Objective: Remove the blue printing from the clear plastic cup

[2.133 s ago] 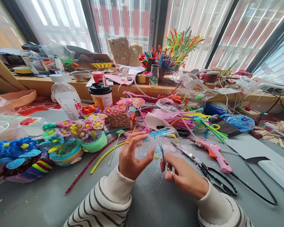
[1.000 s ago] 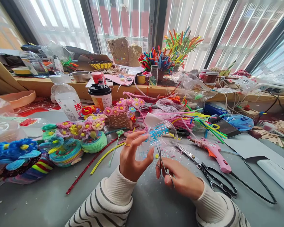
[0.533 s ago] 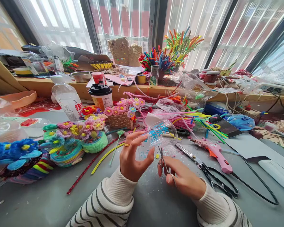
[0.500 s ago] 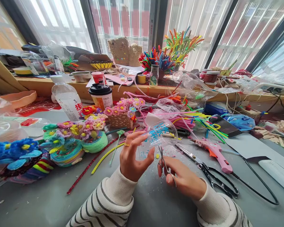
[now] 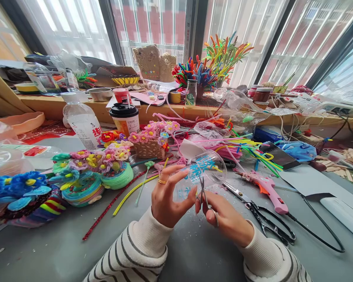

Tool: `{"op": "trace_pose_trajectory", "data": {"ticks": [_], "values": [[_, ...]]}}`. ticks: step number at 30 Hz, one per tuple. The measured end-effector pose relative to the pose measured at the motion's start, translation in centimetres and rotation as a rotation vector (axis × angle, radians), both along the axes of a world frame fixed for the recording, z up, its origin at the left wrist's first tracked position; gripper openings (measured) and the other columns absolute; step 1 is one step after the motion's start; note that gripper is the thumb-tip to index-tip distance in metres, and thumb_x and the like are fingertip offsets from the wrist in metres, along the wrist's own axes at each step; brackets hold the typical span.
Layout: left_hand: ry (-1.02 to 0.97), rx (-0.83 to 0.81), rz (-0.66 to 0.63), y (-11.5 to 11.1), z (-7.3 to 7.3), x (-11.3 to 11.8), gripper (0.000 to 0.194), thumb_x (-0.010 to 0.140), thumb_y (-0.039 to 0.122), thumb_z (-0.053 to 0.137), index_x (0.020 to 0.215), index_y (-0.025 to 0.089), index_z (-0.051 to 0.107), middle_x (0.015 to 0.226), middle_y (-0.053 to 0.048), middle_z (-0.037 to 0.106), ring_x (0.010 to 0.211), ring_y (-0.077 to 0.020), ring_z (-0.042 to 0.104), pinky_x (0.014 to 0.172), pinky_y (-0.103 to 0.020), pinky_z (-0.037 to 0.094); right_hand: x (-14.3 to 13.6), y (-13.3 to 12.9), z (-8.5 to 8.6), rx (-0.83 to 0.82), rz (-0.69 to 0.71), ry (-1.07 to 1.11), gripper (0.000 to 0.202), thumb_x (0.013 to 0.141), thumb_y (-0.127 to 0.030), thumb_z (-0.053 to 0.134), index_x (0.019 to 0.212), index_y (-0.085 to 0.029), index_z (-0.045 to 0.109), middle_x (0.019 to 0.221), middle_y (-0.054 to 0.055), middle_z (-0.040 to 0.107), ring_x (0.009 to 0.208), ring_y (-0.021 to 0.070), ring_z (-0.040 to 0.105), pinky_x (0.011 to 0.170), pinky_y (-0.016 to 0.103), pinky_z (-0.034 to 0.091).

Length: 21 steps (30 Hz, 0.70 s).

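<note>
My left hand (image 5: 170,196) grips a clear plastic cup (image 5: 209,167) with blue lettering, its fingers on the far side and the thumb near the cut edge. The cup lies on its side in the air, its round rim towards the right. In my right hand (image 5: 220,215) is a small pair of metal scissors (image 5: 203,192), my thumb and fingers in the loops. Their blades stand slightly apart and point up at the cup's wall. Tiny clear scraps lie on the grey table (image 5: 200,254) below.
Large black-handled scissors (image 5: 260,215) and a pink glue gun (image 5: 267,190) with its cord lie to the right. Pipe-cleaner flower pots (image 5: 84,188) stand left. Behind are a flower basket (image 5: 150,149), a lidded drink cup (image 5: 125,117), a bottle (image 5: 82,121) and loose pipe cleaners (image 5: 247,147).
The clear cup has shifted slightly right and down and turned a little in my left hand. The small scissors have moved up along its wall, their blades now a bit wider apart.
</note>
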State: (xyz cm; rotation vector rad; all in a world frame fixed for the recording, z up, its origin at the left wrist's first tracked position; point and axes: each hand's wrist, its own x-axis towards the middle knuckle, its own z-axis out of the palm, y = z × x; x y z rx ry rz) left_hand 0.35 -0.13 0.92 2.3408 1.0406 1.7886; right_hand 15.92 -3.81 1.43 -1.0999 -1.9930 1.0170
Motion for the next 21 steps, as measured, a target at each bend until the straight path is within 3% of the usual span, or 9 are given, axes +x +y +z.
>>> {"op": "trace_pose_trajectory", "data": {"ticks": [11, 21], "values": [[0.011, 0.064, 0.049, 0.15, 0.1, -0.19, 0.04, 0.062, 0.018, 0.066, 0.098, 0.019, 0.047, 0.101, -0.009, 0.055, 0.094, -0.0192, 0.054, 0.075, -0.035, 0.051, -0.18, 0.16, -0.41, -0.033, 0.006, 0.133, 0.063, 0.068, -0.076, 0.025, 0.068, -0.017, 0.049, 0.064, 0.002, 0.051, 0.061, 0.0129, 0.045, 0.053, 0.024, 0.036], [0.021, 0.143, 0.072, 0.45, 0.25, -0.34, 0.04, 0.062, 0.017, 0.067, 0.097, 0.017, 0.047, 0.103, -0.009, 0.053, 0.096, -0.0186, 0.054, 0.081, -0.036, 0.048, -0.35, 0.27, -0.77, -0.143, -0.015, 0.237, 0.06, 0.068, -0.073, 0.035, 0.065, -0.015, 0.051, 0.053, -0.002, 0.046, 0.044, 0.0076, 0.04, 0.045, 0.021, 0.033]]}}
